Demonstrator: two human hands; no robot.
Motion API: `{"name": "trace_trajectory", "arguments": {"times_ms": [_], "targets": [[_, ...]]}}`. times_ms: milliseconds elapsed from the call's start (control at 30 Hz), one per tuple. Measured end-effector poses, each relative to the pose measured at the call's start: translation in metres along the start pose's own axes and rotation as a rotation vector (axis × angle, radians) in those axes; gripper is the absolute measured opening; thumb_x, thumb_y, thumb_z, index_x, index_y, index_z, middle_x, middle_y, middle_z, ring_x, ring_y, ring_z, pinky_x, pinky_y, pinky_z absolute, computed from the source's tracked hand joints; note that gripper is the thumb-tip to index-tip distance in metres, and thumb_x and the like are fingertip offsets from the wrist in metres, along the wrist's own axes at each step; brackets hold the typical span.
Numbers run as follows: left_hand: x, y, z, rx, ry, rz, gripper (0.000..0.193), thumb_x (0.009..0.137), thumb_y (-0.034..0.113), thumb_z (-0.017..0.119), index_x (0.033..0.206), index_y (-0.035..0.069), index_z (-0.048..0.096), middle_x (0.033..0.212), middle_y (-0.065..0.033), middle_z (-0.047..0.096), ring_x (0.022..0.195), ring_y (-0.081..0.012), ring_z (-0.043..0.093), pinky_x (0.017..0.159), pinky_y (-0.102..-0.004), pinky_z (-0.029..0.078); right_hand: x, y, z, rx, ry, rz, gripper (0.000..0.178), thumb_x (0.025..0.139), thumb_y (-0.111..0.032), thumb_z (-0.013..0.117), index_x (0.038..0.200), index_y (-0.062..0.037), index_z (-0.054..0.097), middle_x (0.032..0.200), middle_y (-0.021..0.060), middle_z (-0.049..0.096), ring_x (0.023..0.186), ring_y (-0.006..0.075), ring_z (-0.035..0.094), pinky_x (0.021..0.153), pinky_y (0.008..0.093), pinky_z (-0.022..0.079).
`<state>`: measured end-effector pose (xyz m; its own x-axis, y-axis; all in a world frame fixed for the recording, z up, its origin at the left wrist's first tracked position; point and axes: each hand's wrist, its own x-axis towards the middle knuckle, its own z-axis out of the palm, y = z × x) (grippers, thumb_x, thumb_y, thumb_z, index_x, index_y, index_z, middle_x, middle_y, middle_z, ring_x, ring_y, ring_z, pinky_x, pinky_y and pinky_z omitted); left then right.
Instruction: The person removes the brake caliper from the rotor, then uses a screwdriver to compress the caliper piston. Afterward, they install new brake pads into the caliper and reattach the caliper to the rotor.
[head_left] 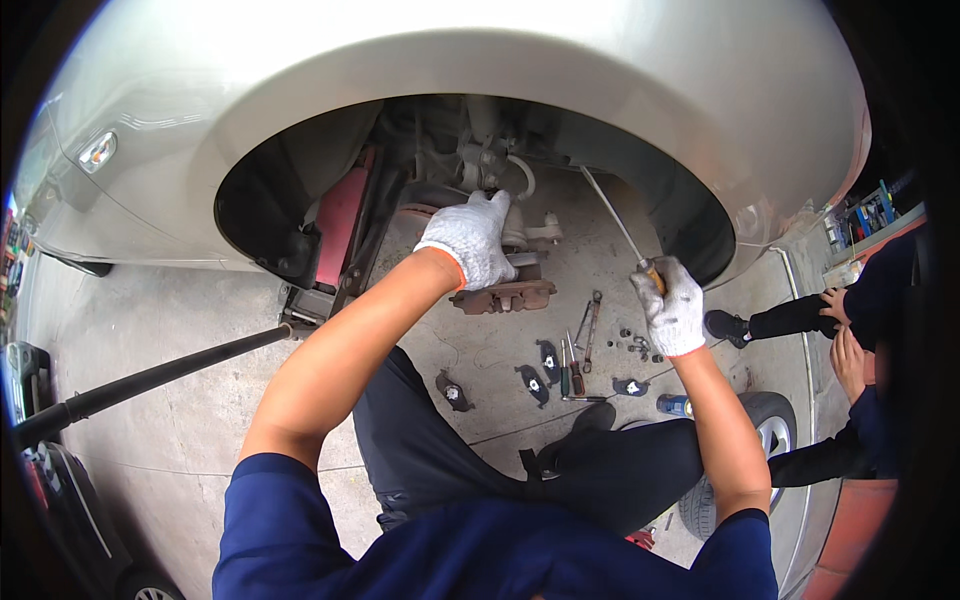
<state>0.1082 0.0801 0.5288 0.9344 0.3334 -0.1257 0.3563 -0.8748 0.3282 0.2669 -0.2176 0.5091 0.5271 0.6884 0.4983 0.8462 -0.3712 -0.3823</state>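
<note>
Ideally, the left hand [468, 240], its grip unclear, steadies the brake assembly [505, 298] at the wheel arch [690, 215]; the right hand [672, 305], closed around the long-shafted tool [612, 214], guides it clear of bodywork [740, 110].

Left forearm [357, 340], bare below a short navy sleeve [275, 525], extends forward and inward from a bent elbow. The white-gloved left hand [468, 243] presents its back to the viewer, fingers directed forward, thumb to the right; the fingertips are indistinct. Right forearm [722, 425], likewise bare, rises forward and slightly inward; the white-gloved right hand [674, 305] has its fingers curled in a firm grip.
</note>
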Motion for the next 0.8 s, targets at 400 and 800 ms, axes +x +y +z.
{"name": "trace_trajectory", "arguments": {"times_ms": [400, 800], "targets": [[-0.064, -0.069, 0.008, -0.953, 0.437, 0.042, 0.057, 0.101, 0.028, 0.078, 0.142, -0.006, 0.060, 0.128, -0.0162, 0.074, 0.106, -0.0192, 0.074, 0.093, -0.0329, 0.060, 0.063, -0.168, 0.065, 1.059, -0.417, 0.709, 0.032, 0.104, -0.019, 0.070, 0.128, 0.0027, 0.068, 0.096, 0.0116, 0.074, 0.075, 0.0187, 0.071, 0.068, 0.0337, 0.059], [-0.171, -0.121, 0.029, -1.672, 0.079, -0.391, 0.037, 0.112, 0.029, 0.061, 0.135, 0.001, 0.064, 0.099, -0.0112, 0.073, 0.086, -0.0224, 0.074, 0.081, -0.0365, 0.062, 0.050, -0.206, 0.086, 0.047, -0.328, -0.353, 0.077, 0.096, -0.042, 0.073, 0.152, 0.0049, 0.049, 0.151, 0.0283, 0.056, 0.140, 0.0425, 0.057, 0.116, 0.0507, 0.050]]}}
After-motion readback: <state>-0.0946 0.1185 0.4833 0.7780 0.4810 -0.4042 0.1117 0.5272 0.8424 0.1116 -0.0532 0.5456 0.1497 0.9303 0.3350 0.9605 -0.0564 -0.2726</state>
